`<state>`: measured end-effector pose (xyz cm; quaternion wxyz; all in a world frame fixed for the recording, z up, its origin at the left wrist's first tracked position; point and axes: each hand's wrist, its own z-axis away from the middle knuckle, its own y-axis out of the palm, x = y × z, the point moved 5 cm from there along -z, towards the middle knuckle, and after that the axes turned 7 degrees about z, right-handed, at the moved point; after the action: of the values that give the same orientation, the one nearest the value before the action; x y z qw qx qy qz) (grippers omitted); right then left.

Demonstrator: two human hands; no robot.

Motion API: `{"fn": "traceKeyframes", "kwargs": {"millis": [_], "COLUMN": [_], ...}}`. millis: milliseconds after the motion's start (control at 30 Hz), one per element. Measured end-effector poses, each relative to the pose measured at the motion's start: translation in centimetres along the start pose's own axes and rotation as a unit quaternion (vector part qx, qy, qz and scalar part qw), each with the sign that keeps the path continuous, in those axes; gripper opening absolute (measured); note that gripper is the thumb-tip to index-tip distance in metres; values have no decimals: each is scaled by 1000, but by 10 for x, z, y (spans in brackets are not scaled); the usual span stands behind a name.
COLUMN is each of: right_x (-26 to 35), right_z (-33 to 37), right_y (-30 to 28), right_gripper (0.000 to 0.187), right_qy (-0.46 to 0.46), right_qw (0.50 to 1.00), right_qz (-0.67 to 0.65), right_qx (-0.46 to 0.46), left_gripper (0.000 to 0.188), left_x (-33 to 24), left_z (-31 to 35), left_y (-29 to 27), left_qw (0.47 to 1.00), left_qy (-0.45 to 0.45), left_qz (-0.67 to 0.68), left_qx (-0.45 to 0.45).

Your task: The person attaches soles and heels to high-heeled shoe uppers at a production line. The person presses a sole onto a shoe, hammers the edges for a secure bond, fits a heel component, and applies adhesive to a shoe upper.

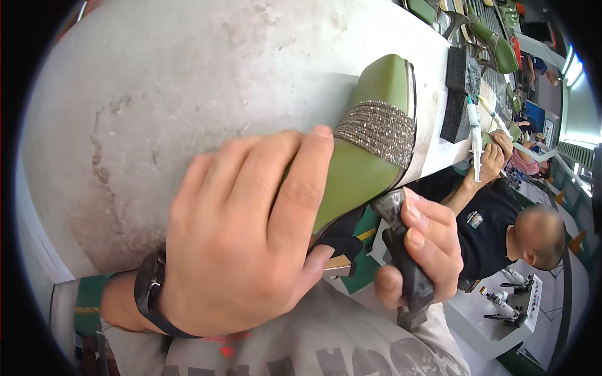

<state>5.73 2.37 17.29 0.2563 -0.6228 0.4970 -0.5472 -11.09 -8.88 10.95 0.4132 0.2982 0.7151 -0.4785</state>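
A green shoe (354,164) with a square toe and a band of glittering strands (379,131) across its front lies on its side over the table edge. My left hand (244,232), a dark band on its wrist, is closed over the shoe's upper behind the glittering band. The heel part is mostly hidden below my hand. In my right hand (433,250) is a dark hand tool (407,266) with a black grip and a blocky, worn grey end. That end is at the sole edge of the shoe; whether it touches, I cannot tell.
The worn pale tabletop (169,75) fills the left and middle. At the far right stand black foam blocks (458,94), two syringes (475,135) and a rack of green shoes (495,47). A co-worker (495,225) in a dark shirt handles a green piece beyond the table.
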Motion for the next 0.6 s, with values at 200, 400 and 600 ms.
{"fn": "traceKeyframes", "kwargs": {"millis": [200, 400, 600], "right_x": [11, 20, 15], "right_z": [3, 4, 3], "right_y": [11, 17, 16], "right_gripper": [48, 46, 43], "right_qy": [28, 56, 22], "right_qw": [999, 998, 997], "right_qz": [-9, 11, 22], "right_qx": [12, -23, -67], "left_gripper": [100, 99, 97], "left_x": [-1, -2, -8], "left_z": [2, 3, 1], "left_y": [-1, -1, 1], "left_qw": [1000, 1000, 1000], "left_qy": [6, 11, 8], "left_qz": [-5, -14, -24], "left_qx": [-10, -5, -3]}}
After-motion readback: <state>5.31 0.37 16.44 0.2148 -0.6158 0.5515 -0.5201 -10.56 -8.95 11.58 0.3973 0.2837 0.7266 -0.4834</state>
